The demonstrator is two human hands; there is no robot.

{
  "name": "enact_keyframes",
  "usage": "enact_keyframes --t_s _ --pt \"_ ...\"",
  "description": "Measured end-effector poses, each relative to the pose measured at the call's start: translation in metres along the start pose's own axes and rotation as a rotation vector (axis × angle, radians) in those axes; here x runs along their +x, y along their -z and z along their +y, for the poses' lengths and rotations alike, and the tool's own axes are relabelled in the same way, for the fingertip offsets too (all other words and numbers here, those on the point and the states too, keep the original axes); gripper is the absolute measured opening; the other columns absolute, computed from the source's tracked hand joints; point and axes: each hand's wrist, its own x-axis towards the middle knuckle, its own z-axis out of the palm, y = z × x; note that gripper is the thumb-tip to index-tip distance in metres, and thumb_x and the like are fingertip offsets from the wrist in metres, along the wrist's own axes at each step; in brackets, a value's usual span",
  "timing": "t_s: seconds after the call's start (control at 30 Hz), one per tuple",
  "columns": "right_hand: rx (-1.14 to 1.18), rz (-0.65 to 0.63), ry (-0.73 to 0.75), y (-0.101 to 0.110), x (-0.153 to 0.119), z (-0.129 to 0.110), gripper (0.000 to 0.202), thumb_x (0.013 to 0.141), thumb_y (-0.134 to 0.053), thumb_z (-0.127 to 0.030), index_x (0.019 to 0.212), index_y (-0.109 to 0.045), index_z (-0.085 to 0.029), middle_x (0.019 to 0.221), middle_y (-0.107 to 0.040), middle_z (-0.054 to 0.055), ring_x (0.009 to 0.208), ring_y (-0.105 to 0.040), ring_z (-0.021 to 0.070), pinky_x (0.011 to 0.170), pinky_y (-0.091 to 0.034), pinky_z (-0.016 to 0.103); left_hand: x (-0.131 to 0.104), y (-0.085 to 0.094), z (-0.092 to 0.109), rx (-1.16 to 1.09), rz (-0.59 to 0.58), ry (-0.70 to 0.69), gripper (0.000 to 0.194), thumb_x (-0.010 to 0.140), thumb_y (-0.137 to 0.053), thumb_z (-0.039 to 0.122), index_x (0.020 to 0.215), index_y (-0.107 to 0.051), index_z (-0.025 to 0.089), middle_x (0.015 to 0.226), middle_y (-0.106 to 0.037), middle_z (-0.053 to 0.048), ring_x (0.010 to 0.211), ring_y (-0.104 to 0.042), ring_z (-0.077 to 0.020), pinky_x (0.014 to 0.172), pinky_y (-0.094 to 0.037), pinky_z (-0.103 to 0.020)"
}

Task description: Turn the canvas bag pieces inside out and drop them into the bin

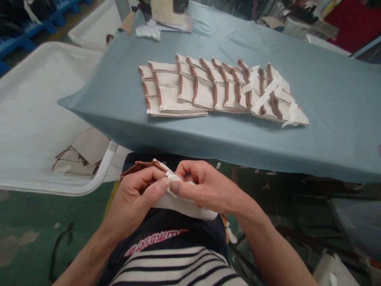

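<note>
Above my lap, both hands pinch a white fabric piece with brown edging (pixel 186 208). My left hand (pixel 139 194) grips its upper edge between thumb and fingers, with a brown flap showing behind the knuckles. Close beside it, my right hand (pixel 205 186) is closed with its thumb pressed on the same edge, where a bit of white material shows. The fingertips nearly meet and partly cover that spot. On the table in front lies an overlapping row of similar cream fabric pieces (pixel 204 93) with brown edges. Loose white strips (pixel 269 95) lie across its right end.
A blue-grey cloth covers the table (pixel 327 119), its near edge just beyond my hands. To the left stands a large white bin (pixel 35 103) with several cream and brown pieces (pixel 85 155) inside. Papers and a box (pixel 168 12) sit at the table's back. Scraps litter the green floor (pixel 80 222).
</note>
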Motion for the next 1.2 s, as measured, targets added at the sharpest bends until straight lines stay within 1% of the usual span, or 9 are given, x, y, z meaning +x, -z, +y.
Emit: enact_keyframes --t_s 0.13,0.2,0.27,0.37,0.47,0.63,1.0,1.1,1.2 --pt "-0.263 0.152 0.137 -0.005 -0.007 0.003 0.016 0.097 -0.071 -0.031 0.085 -0.062 -0.023 0.061 -0.05 -0.01 0.055 -0.044 0.0103 0.052 -0.027 0.025 0.0 -0.005 0.015 0.161 0.061 -0.099 0.026 0.096 -0.077 0.038 0.078 -0.076 0.02 0.073 -0.077 0.001 0.058 -0.064 -0.0121 0.051 -0.049 -0.015" --pt "-0.43 0.254 0.248 -0.005 -0.012 0.006 0.007 0.096 -0.074 -0.028 0.094 -0.069 -0.023 0.066 -0.058 -0.008 0.061 -0.052 0.0121 0.06 -0.034 0.027 -0.003 -0.006 0.021 0.247 0.092 -0.176 0.02 0.095 -0.076 0.033 0.078 -0.078 0.022 0.07 -0.077 0.004 0.055 -0.064 -0.0106 0.05 -0.048 -0.013" --pt "-0.554 0.333 0.411 -0.004 -0.016 0.009 0.006 0.096 -0.076 -0.024 0.101 -0.074 -0.022 0.08 -0.071 -0.004 0.075 -0.063 0.0155 0.072 -0.043 0.03 -0.005 -0.007 0.024 0.309 0.107 -0.243 0.015 0.094 -0.075 0.027 0.08 -0.081 0.024 0.068 -0.077 0.006 0.055 -0.066 -0.0095 0.052 -0.049 -0.012" --pt "-0.612 0.36 0.621 -0.003 -0.018 0.014 0.001 0.1 -0.074 -0.02 0.1 -0.075 -0.02 0.1 -0.079 0.003 0.094 -0.07 0.0191 0.087 -0.049 0.032 -0.007 -0.009 0.024 0.355 0.1 -0.304 0.016 0.094 -0.072 0.022 0.081 -0.081 0.026 0.07 -0.079 0.008 0.058 -0.07 -0.0092 0.059 -0.054 -0.01" --pt "-0.595 0.381 0.707 -0.006 -0.016 0.018 0.012 0.107 -0.068 -0.018 0.096 -0.074 -0.019 0.095 -0.079 0.004 0.088 -0.07 0.0175 0.084 -0.05 0.031 -0.008 -0.009 0.023 0.39 0.115 -0.338 0.015 0.095 -0.072 0.022 0.085 -0.082 0.026 0.074 -0.082 0.009 0.061 -0.074 -0.0089 0.065 -0.057 -0.01" --pt "-0.526 0.417 0.723 -0.014 -0.015 0.022 0.015 0.105 -0.068 -0.014 0.092 -0.072 -0.02 0.087 -0.077 0.001 0.079 -0.069 0.0147 0.079 -0.05 0.028 -0.009 -0.008 0.02 0.415 0.114 -0.357 0.016 0.096 -0.07 0.021 0.087 -0.082 0.025 0.078 -0.084 0.009 0.064 -0.076 -0.0085 0.07 -0.058 -0.01" --pt "-0.176 0.4 0.469 -0.027 -0.011 0.027 0.01 0.095 -0.067 -0.019 0.086 -0.068 -0.022 0.08 -0.071 -0.003 0.07 -0.062 0.012 0.065 -0.047 0.024 -0.007 -0.011 0.024 0.362 0.12 -0.303 0.016 0.095 -0.07 0.021 0.084 -0.082 0.025 0.076 -0.084 0.005 0.063 -0.074 -0.0129 0.066 -0.06 -0.018" --pt "-0.174 0.423 0.469 -0.029 -0.01 0.027 0.01 0.094 -0.068 -0.019 0.084 -0.068 -0.022 0.079 -0.072 -0.002 0.069 -0.061 0.0128 0.066 -0.048 0.026 -0.009 -0.01 0.021 0.358 0.136 -0.287 0.015 0.096 -0.071 0.022 0.087 -0.083 0.025 0.076 -0.083 0.004 0.061 -0.072 -0.0143 0.066 -0.06 -0.021" --pt "-0.283 0.476 0.542 -0.029 -0.008 0.03 0.01 0.093 -0.066 -0.018 0.085 -0.067 -0.023 0.08 -0.071 -0.001 0.069 -0.06 0.0137 0.068 -0.049 0.028 -0.011 -0.012 0.019 0.362 0.148 -0.255 0.014 0.097 -0.073 0.026 0.085 -0.082 0.025 0.073 -0.081 0.004 0.059 -0.069 -0.0151 0.062 -0.058 -0.023"
